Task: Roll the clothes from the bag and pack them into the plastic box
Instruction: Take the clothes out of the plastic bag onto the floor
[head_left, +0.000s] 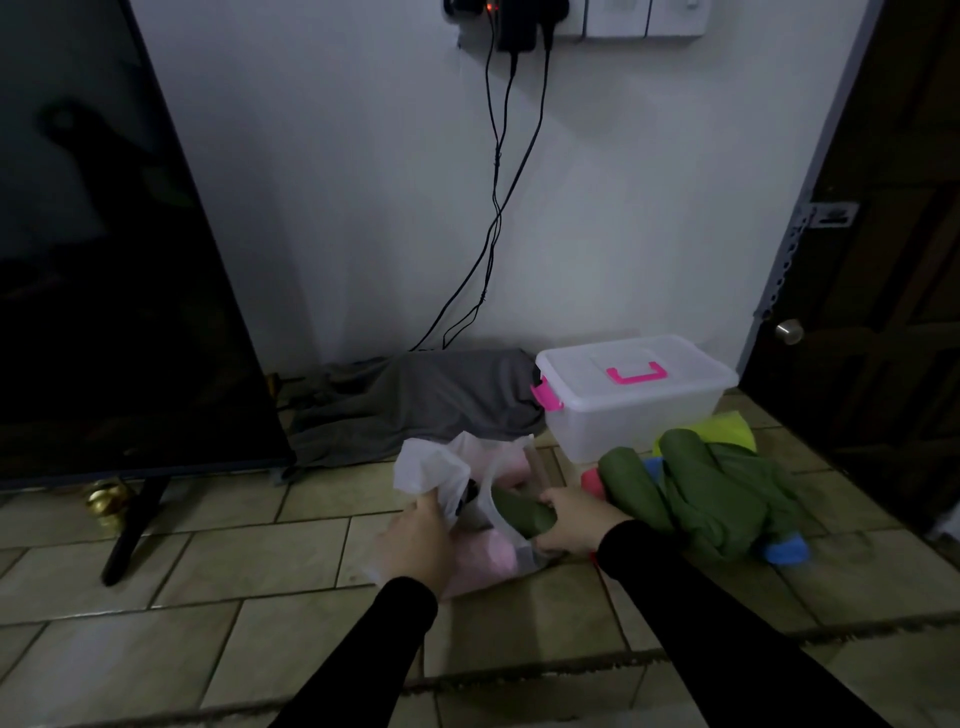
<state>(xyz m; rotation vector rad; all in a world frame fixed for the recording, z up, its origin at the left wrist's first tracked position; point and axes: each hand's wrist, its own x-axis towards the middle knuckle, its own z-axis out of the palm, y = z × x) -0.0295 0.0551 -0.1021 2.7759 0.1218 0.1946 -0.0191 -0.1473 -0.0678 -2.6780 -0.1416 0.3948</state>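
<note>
In the lower middle of the frame your left hand (418, 540) pinches the edge of the white plastic bag (436, 467), and your right hand (569, 525) grips a dark green rolled cloth (519, 512) at the bag's mouth, its fingertips hidden behind the cloth. The plastic box (636, 395) stands closed at centre right, with a pile of green clothes (711, 488) just below it. The dim light blurs what pink things lie inside the bag.

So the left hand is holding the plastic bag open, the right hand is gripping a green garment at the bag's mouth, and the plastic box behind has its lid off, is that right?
Not quite. The head view shows the plastic box with its lid on and a pink latch down. The rest holds: the left hand holds the plastic bag open and the right hand grips a green garment at its mouth.
</note>
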